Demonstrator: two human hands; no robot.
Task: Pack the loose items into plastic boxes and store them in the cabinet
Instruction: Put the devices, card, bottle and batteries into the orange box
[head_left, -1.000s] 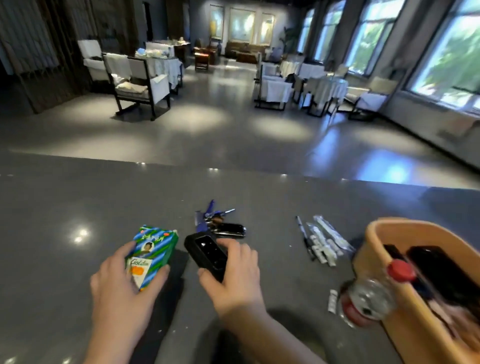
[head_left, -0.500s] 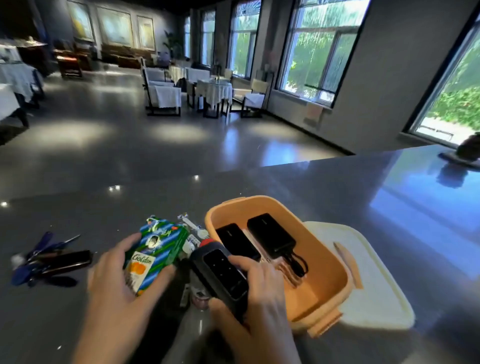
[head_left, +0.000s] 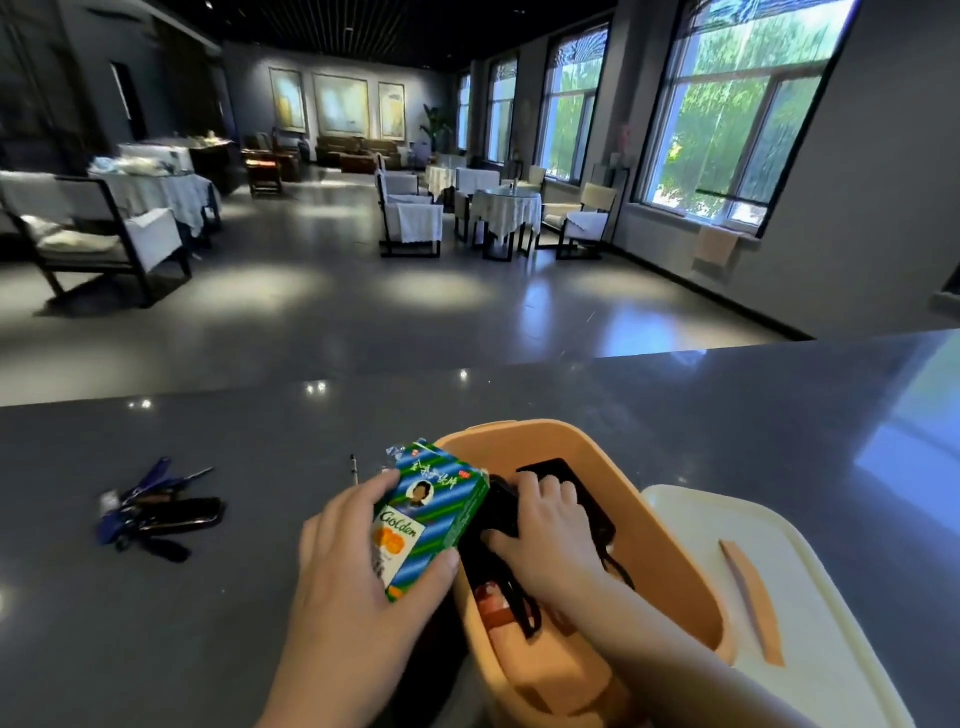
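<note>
An orange plastic box (head_left: 675, 566) stands open on the dark counter, with black chargers and cables inside. My right hand (head_left: 545, 540) is down inside the box, shut on a black device (head_left: 501, 509) at the box's left wall. My left hand (head_left: 353, 587) holds a green and blue striped carton (head_left: 428, 512) labelled Golden, just left of the box rim and partly over it. The lower part of the black device is hidden by my fingers.
A cream lid (head_left: 810, 597) with an orange strip lies right of the box. A bunch of keys with a black fob (head_left: 161, 512) lies at the left of the counter (head_left: 675, 405). A pen tip (head_left: 354, 467) shows behind the carton. Beyond the counter are chairs and tables.
My right hand has carried the black device from above the counter down into the orange box. My left hand has brought the carton up to the box's rim. The view swung left.
</note>
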